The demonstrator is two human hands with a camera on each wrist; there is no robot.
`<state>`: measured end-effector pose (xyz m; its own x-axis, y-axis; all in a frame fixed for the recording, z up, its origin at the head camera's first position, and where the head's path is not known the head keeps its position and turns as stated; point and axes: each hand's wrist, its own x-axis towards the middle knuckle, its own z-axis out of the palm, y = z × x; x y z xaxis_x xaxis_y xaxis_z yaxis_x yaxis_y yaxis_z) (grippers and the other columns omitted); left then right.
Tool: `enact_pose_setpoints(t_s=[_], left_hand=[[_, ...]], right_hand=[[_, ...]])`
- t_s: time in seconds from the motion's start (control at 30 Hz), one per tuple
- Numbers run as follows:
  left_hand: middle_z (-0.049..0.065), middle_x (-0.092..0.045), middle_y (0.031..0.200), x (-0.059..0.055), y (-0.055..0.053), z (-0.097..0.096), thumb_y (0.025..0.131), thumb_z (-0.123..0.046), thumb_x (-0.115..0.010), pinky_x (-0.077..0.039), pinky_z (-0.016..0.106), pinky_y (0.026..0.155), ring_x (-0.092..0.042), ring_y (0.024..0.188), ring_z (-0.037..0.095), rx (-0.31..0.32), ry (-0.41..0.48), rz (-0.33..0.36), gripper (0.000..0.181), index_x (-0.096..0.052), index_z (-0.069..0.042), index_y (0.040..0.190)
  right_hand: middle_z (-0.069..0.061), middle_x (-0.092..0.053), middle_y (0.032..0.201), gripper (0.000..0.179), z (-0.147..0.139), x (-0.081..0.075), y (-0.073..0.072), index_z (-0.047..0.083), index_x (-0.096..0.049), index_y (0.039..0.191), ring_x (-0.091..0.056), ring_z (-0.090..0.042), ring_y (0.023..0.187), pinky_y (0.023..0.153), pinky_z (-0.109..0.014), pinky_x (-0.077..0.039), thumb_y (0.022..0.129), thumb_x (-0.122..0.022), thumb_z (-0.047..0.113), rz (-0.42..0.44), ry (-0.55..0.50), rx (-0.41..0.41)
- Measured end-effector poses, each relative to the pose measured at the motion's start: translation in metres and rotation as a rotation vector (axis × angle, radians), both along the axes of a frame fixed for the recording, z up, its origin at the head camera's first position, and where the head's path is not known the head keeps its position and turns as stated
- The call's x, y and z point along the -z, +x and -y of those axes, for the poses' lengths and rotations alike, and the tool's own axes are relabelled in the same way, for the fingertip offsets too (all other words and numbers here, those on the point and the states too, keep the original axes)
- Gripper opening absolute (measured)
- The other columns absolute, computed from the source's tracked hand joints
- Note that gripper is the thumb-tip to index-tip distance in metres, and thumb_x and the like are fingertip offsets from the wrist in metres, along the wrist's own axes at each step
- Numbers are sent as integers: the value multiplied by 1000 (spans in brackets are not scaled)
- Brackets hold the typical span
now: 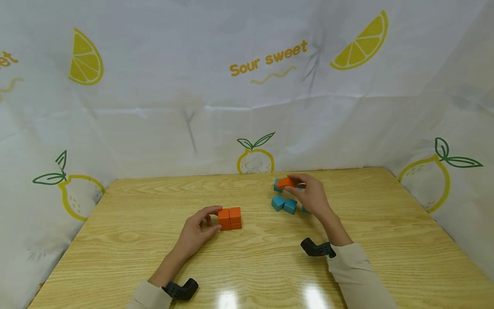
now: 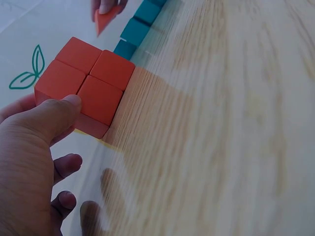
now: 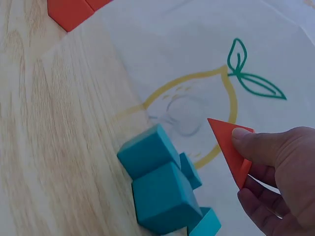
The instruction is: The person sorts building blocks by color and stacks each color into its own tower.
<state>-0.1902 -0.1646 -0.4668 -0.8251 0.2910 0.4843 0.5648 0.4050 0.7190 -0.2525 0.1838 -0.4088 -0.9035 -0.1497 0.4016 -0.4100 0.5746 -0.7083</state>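
Note:
Several orange cubes (image 1: pixel 229 219) are stacked two wide and two high on the table. My left hand (image 1: pixel 197 227) pinches the left side of this stack, its thumb on the near face in the left wrist view. My right hand (image 1: pixel 308 195) holds an orange triangular block (image 3: pixel 231 147) between thumb and fingers. In the head view that block is above the blue blocks (image 1: pixel 284 204), and partly covers one at the back. Two larger blue cubes (image 3: pixel 162 187) stand side by side in the right wrist view, with smaller blue shapes behind them.
The wooden table (image 1: pixel 154 197) ends at a white cloth backdrop (image 1: pixel 173 86) printed with lemons and lettering. A black wrist camera (image 1: pixel 317 248) is strapped to the right wrist, another black camera (image 1: pixel 183 289) to the left.

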Motion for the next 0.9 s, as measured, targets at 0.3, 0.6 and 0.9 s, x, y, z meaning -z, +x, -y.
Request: enact_pose_setpoints(t_s=[0.3,0.6,0.9], left_hand=[[-6,-62,106,1,0,1,82,-7,-76,-39,25,56,-50,75,17,-3,5,-5,51,-60,-18,129],[-7,-62,108,1,-2,1,82,-8,-76,-39,27,57,-50,76,17,3,-3,-21,51,-59,-19,129],[-7,-62,108,1,-1,1,83,-9,-76,-40,27,59,-50,76,16,-2,-8,-18,51,-59,-20,129]], right_hand=[[-15,-62,113,43,23,-14,9,0,-62,123,-59,-30,100,84,-42,-50,85,-73,15,-46,-18,-80],[-12,-63,110,42,42,-25,19,1,-63,122,-58,-26,99,84,-40,-50,83,-74,12,-99,-24,-156],[-5,-64,111,37,68,-24,28,6,-64,122,-61,-21,99,84,-38,-51,86,-72,15,-22,-72,-274]])
